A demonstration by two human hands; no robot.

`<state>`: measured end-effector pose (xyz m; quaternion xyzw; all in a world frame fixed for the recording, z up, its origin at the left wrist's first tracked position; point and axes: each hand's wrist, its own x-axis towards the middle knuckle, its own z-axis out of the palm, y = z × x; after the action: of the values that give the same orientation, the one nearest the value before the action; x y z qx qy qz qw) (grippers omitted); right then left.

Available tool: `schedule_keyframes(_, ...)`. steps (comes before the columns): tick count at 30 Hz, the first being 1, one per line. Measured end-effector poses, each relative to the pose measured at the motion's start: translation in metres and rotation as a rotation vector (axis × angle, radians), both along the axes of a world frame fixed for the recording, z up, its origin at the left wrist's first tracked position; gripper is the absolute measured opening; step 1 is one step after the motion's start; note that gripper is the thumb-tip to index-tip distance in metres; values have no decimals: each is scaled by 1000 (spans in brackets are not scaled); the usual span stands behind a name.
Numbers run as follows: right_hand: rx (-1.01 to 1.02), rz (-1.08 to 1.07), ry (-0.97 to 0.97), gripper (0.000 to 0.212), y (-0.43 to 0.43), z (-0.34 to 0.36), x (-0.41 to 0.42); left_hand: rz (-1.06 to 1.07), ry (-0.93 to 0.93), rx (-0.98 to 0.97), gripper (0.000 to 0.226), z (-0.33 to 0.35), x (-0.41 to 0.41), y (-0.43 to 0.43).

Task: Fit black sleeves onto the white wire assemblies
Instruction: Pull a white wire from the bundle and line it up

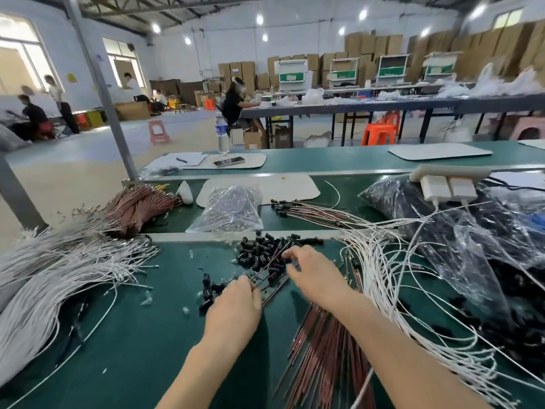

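Thin wires [267, 265] are pinched by the left hand [236, 305]; the right hand [309, 274], grip contents indiscernible, is laid on black sleeves [259, 252] heaped on the surface [147, 335], white wire assemblies [380, 276] beside. Sleeve-picking is judged underway; threading next calls for alignment.

No legible text; water bottle label [221, 129] too blurred.

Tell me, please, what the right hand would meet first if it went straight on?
Probably the pile of black sleeves, which lies right ahead of the right hand; its fingers seem to reach the pile's edge, though depth is unclear.
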<state>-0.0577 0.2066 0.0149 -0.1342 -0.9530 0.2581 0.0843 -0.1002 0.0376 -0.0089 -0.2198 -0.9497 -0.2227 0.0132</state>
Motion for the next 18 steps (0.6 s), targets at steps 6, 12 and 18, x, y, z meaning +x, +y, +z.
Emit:
schedule_keyframes(6, 184, 79, -73, 32, -2, -23, -34, 75, -153, 903, 19, 11, -28, -16)
schedule_keyframes(12, 412, 110, 81, 27, -9, -33, -29, 226, -292, 1355, 12, -10, -34, 0)
schedule_keyframes(18, -35, 4, 283, 14, 2, -25, 3, 89, -419, 1479, 4, -16, -23, 1)
